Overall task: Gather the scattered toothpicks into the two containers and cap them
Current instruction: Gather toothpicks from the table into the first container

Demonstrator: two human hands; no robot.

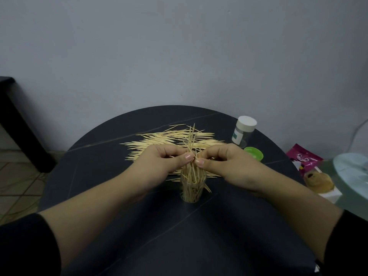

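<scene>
Just above the clear container (pixel 192 188), both hands meet thumb to thumb around a bundle of toothpicks (pixel 191 139). The left hand (pixel 169 162) has its fingers curled in and pinches the sticks between thumb and forefinger. The right hand (pixel 225 165) does the same from the other side, so the two thumbnails sit almost touching. The bundle stands roughly upright, its upper tips fanning out above the knuckles and its lower ends reaching down into the container's open mouth. That container stands upright on the dark round table (pixel 139 226), near the person, already well filled with toothpicks, some leaning past its rim.

Behind the hands lie the scattered toothpicks (pixel 159 141), a broad flat heap spread across the middle of the table, mostly lying left to right. A few more show under the right hand, beside the container.

To the right, near the table's far edge, stands the second container (pixel 242 136) with a white cap (pixel 247 123) on it; what is inside I cannot tell. Just in front of it rests a green lid (pixel 254 153), well apart from the open container.

Black sleeves (pixel 25 246) cover both upper forearms. Off the table to the right are a pink packet (pixel 304 158), a small brown plush toy (pixel 318 181) and a pale glassy surface (pixel 354 172). Dark furniture (pixel 12 120) stands at the left against the grey wall (pixel 179 46).
</scene>
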